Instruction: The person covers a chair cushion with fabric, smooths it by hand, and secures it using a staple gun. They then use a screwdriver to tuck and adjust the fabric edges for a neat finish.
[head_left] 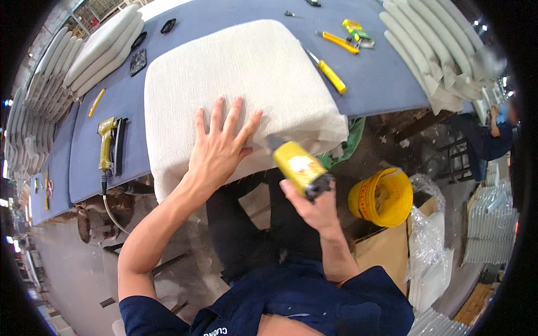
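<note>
A cream fabric-covered seat cushion (190, 73) lies on the blue-topped table, its near edge and loose fabric hanging toward me. My left hand (216, 143) rests on it, fingers spread and stretched out. In my right hand (315, 207) is a yellow power tool with a dark nozzle and black rear end, which looks like a heat gun (298, 163). It is slightly smeared by motion. The nozzle tip is close to the cushion's near edge; I cannot tell whether they touch. My right fingers are partly hidden behind the tool.
A yellow staple gun with a hose (106, 143) lies on the table (381, 84) at left. Right of the cushion are a yellow-handled screwdriver (332, 77) and a yellow cutter knife (340, 42). Cushion stacks flank the table. A yellow bucket (363, 196) stands at right; farther off is another person (493, 137).
</note>
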Action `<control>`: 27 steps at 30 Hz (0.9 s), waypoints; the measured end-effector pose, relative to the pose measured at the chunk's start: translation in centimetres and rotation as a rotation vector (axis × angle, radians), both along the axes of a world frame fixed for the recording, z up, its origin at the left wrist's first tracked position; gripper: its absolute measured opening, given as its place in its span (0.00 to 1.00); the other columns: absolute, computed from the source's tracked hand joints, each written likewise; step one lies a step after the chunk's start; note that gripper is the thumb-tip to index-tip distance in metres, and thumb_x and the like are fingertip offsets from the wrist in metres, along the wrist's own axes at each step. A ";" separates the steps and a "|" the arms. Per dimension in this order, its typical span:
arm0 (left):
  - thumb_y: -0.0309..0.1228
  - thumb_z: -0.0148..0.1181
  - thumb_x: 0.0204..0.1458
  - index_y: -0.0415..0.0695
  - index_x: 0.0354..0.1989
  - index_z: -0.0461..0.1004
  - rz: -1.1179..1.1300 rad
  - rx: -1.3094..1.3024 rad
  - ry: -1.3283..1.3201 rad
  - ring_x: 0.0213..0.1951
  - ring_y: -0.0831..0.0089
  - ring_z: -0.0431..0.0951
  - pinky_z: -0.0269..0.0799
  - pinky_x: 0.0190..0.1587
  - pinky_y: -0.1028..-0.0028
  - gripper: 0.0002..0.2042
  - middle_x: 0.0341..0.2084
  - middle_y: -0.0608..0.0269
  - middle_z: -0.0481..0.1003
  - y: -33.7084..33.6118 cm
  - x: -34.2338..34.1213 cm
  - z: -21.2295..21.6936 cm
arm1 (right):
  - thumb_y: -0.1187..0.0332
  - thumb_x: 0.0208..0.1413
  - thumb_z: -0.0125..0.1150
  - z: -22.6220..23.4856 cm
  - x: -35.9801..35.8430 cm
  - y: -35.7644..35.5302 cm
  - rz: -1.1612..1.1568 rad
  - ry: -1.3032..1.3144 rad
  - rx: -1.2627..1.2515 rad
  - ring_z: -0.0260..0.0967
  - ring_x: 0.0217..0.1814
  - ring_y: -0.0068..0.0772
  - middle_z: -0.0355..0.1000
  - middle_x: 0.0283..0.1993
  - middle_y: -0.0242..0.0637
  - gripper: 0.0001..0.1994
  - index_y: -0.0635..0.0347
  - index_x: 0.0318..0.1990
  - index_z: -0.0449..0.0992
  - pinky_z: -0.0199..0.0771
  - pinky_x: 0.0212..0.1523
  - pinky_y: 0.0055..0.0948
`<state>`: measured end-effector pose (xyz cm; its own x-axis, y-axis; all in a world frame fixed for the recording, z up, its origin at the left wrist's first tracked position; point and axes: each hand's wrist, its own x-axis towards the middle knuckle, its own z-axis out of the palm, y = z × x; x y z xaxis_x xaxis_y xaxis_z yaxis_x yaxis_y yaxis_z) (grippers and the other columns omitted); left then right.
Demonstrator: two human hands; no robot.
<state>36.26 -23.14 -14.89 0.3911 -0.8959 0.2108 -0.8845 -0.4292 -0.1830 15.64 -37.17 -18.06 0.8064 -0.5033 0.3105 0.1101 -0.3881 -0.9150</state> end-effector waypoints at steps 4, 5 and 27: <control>0.57 0.63 0.59 0.59 0.83 0.45 -0.058 0.036 0.043 0.80 0.49 0.48 0.44 0.78 0.38 0.47 0.80 0.47 0.50 0.1 -0.1 0.8 | 0.65 0.60 0.70 2.9 -0.1 -9.5 -0.340 0.010 -0.346 0.80 0.38 0.35 0.82 0.41 0.41 0.18 0.68 0.53 0.79 0.81 0.43 0.37; 0.58 0.62 0.59 0.54 0.83 0.44 -0.146 -0.062 0.283 0.80 0.50 0.47 0.43 0.78 0.41 0.48 0.80 0.47 0.49 0.9 -0.2 1.5 | 0.60 0.61 0.69 7.1 0.9 -10.8 -0.310 0.193 -0.277 0.82 0.37 0.40 0.83 0.36 0.44 0.20 0.69 0.50 0.80 0.81 0.44 0.39; 0.70 0.49 0.59 0.21 0.72 0.58 -1.218 -0.725 2.160 0.72 0.23 0.56 0.57 0.67 0.36 0.55 0.65 0.15 0.62 5.3 -19.4 10.4 | 0.45 0.64 0.61 -1.4 10.2 -26.5 -0.705 0.630 -1.064 0.72 0.66 0.47 0.75 0.63 0.41 0.32 0.48 0.72 0.68 0.69 0.62 0.55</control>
<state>16.87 -17.87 -4.53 0.0348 -0.7869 0.6160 0.5745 0.5201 0.6320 25.79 -63.70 -19.43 0.6324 -0.6091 0.4786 -0.7014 -0.7125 0.0201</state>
